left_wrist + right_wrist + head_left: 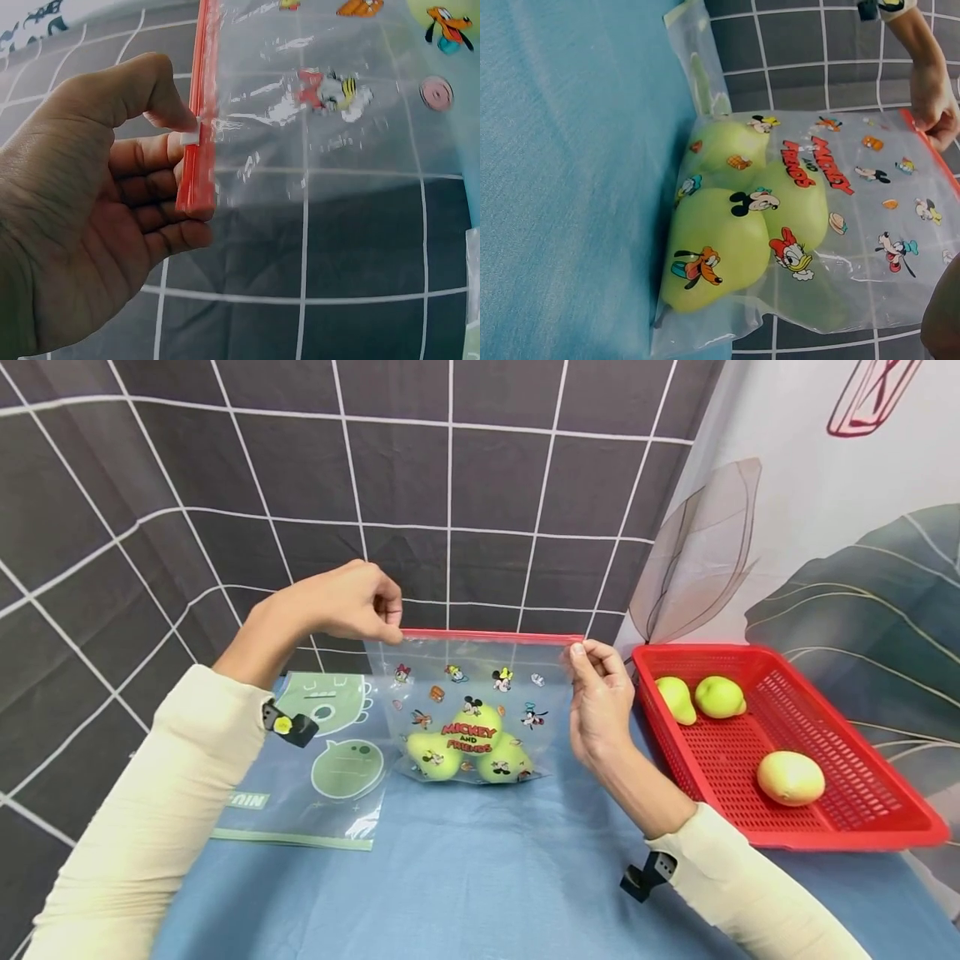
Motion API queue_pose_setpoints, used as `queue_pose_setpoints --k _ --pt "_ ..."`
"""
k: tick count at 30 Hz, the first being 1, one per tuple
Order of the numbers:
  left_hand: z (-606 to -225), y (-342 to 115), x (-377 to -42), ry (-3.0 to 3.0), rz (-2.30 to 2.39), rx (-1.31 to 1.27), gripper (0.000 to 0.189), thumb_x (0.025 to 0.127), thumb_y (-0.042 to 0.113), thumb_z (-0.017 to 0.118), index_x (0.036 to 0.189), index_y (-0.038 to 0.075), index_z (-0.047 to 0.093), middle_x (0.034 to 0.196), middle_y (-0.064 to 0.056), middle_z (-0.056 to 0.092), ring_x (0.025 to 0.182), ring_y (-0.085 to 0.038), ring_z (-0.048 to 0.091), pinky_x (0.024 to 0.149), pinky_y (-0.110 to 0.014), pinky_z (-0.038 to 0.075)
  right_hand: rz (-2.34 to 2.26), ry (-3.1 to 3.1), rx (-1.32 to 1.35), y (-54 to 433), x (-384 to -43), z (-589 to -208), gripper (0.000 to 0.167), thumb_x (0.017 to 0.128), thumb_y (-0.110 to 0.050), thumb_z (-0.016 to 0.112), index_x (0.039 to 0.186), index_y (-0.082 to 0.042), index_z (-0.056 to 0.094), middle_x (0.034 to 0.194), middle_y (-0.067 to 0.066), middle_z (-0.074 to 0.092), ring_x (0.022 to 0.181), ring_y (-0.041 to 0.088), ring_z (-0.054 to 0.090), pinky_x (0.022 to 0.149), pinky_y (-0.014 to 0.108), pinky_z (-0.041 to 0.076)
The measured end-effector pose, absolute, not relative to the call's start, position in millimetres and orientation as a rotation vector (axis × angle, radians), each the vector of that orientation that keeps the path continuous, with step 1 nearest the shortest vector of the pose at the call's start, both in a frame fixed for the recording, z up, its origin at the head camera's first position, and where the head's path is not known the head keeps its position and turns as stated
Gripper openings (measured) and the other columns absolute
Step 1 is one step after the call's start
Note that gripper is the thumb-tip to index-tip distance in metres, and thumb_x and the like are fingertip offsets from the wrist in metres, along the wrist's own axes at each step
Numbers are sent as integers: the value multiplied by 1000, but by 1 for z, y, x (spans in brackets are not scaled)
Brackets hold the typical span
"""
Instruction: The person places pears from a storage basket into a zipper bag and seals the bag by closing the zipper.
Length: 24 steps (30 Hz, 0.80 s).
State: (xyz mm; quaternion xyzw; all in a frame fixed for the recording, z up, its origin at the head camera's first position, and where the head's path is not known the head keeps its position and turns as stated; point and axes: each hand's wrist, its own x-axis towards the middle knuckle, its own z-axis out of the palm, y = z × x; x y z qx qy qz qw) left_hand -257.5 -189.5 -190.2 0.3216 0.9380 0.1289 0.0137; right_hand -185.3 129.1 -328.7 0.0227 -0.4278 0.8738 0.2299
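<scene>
Blue cloth, printed pouch, red basket, left hand and right hand pinching bag

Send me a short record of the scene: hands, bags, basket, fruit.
Left hand: grips the red zip near its left end, thumb at the white slider
Right hand: pinches the zip's right end
Held bag: clear, cartoon prints, upright
Inside it: three green fruits, low in the bag
Zip fully closed: cannot tell
Other bag: clear with green print, flat on the blue cloth, left of the held bag
Basket: red, right of the held bag
In basket: two green fruits, one yellow fruit nearer
</scene>
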Motion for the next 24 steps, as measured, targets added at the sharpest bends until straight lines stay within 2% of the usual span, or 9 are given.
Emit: queue_pose_setpoints --k 10,14,17,19,21,24 --pt "-199 -216 -251 3000 496 943 10 85 14 78 77 15 73 69 2 63 68 -16 57 66 -28 46 2356 -1251 68 128 -188 -331 23 109 4 66 100 -15 76 98 -1 75 94 12 73 93 20 62" --pt "-207 -220 -249 3024 558 935 7 86 13 76 79 16 74 71 2 66 70 -15 59 67 -25 47 2311 -1321 71 129 -188 -332 17 108 -1 71 101 -14 78 98 -2 77 94 11 75 92 20 61" --pt "-215 -223 -247 3022 667 906 4 89 15 80 87 15 76 79 0 71 76 -16 62 69 -24 49 2269 -1379 57 134 -188 -335 13 107 -3 73 106 -14 80 98 -4 78 95 10 75 92 20 61" --pt "-223 -227 -245 3010 761 852 12 91 21 86 97 13 78 88 -3 74 81 -17 65 72 -22 52 2255 -1429 51 138 -188 -337 15 107 -2 73 112 -14 80 100 -5 79 97 9 74 93 20 60" --pt "-234 -231 -245 2981 869 780 29 91 27 92 111 10 79 100 -7 78 89 -18 69 77 -19 55 2262 -1488 40 142 -188 -340 20 106 1 73 121 -12 77 102 -7 79 100 8 74 96 19 60" --pt "-259 -235 -245 2867 1010 694 53 93 29 93 136 5 72 121 -15 79 105 -23 75 91 -23 62 2292 -1624 24 147 -189 -344 32 105 3 71 136 -7 71 106 -11 79 106 6 73 101 18 59"
